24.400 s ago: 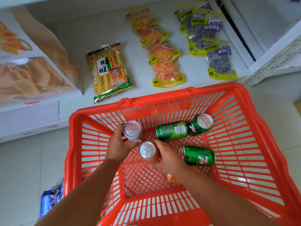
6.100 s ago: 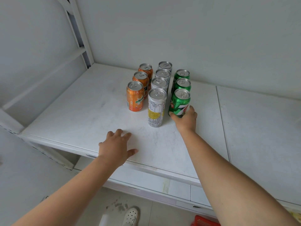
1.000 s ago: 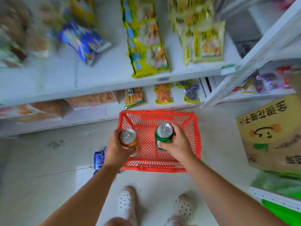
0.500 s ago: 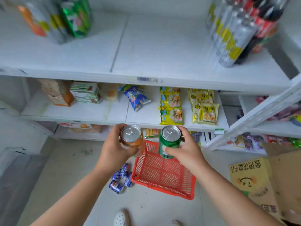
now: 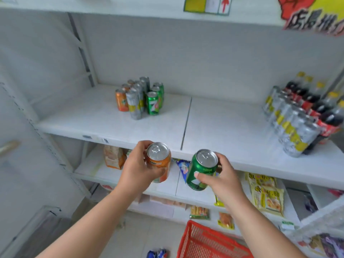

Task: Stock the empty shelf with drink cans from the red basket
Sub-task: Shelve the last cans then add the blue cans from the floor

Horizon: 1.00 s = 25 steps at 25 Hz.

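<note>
My left hand (image 5: 137, 170) grips an orange can (image 5: 158, 161) upright, and my right hand (image 5: 221, 175) grips a green can (image 5: 202, 170) upright. Both are held just below the front edge of the white shelf (image 5: 214, 127). On that shelf, toward the back left, stands a cluster of cans (image 5: 139, 97) in three rows: orange on the left, silver in the middle, green on the right. The red basket (image 5: 210, 243) sits on the floor below my right arm; only its near corner shows.
Bottled drinks (image 5: 305, 116) crowd the shelf's right end. Lower shelves hold snack packets (image 5: 266, 196) and a box (image 5: 113, 157). A white upright (image 5: 81, 51) borders the shelf's left side. Blue packets (image 5: 158, 254) lie on the floor beside the basket.
I have lifted both cans from over the basket up to the level of the drinks shelf, and my view has swung upward from the floor to that shelf.
</note>
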### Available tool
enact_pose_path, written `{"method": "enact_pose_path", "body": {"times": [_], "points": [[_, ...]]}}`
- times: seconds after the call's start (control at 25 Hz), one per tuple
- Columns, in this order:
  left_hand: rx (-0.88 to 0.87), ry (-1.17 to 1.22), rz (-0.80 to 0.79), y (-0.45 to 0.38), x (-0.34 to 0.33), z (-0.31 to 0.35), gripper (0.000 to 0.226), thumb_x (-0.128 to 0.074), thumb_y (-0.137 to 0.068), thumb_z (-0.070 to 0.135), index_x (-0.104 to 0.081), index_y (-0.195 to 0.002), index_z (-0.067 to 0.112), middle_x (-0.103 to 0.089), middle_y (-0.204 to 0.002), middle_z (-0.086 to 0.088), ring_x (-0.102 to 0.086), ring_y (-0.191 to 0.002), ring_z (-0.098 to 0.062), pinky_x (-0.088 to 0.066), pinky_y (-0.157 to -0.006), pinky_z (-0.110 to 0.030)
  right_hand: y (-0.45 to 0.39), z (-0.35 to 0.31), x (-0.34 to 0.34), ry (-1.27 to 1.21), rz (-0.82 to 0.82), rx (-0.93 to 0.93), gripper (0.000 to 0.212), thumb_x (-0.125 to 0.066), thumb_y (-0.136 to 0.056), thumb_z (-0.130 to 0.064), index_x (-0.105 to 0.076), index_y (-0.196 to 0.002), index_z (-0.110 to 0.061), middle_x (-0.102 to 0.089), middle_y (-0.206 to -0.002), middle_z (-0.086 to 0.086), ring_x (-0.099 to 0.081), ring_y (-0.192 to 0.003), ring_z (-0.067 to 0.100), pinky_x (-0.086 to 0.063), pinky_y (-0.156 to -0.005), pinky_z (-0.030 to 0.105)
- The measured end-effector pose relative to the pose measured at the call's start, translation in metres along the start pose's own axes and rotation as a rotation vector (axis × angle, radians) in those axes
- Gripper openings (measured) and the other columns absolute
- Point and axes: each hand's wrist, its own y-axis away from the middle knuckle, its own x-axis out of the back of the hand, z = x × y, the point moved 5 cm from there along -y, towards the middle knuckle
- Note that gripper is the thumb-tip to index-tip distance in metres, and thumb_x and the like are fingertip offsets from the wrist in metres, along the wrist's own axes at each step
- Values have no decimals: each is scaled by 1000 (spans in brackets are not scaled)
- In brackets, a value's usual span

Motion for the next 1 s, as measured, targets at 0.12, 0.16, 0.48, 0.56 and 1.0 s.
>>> {"method": "enact_pose_path", "body": {"times": [0.12,0.16,0.48,0.56,1.0], "points": [[20,-23,76,-28,14,-3,61,-82,-56,18,-46,-101,38,-60,-94,20,-57,-85,4,-41,-68,-15,-34,-16,-28,-28,-43,22,64,-84,-57,-15,-53,-111,-32,-63,-104,-17,-55,-95,-6,-42,-70,17],[26,-27,97,-36,17,-6,61,-82,-56,18,-46,-101,38,-60,-93,20,-58,-84,2,-41,-66,-16,-43,-19,-37,-30,-51,24,64,-84,-58,-15,-53,-111,-31,-63,-106,-15,-55,-96,-5,-43,-72,18],[69,6,102,-128,47,-63,63,-82,-56,13,-46,-102,36,-57,-93,21,-56,-82,7,-39,-64,-11,-119,-25,-120,-16,-43,5,63,-83,-59,-15,-51,-110,-35,-61,-106,-15,-55,-95,-1,-43,-79,24],[75,20,63,-157,53,-80,63,-82,-56,13,-46,-102,37,-58,-92,21,-54,-81,13,-38,-63,-9,-139,-24,-142,-24,-3,-6,64,-83,-60,-15,-51,-112,-33,-60,-107,-14,-55,-97,1,-43,-79,22],[50,6,-32,-245,75,-136,66,-82,-55,12,-44,-104,36,-57,-91,22,-50,-84,22,-39,-61,-5,-213,-20,-220,12,140,-55,66,-83,-58,-15,-52,-115,-27,-61,-113,-3,-57,-101,15,-48,-88,30]]}}
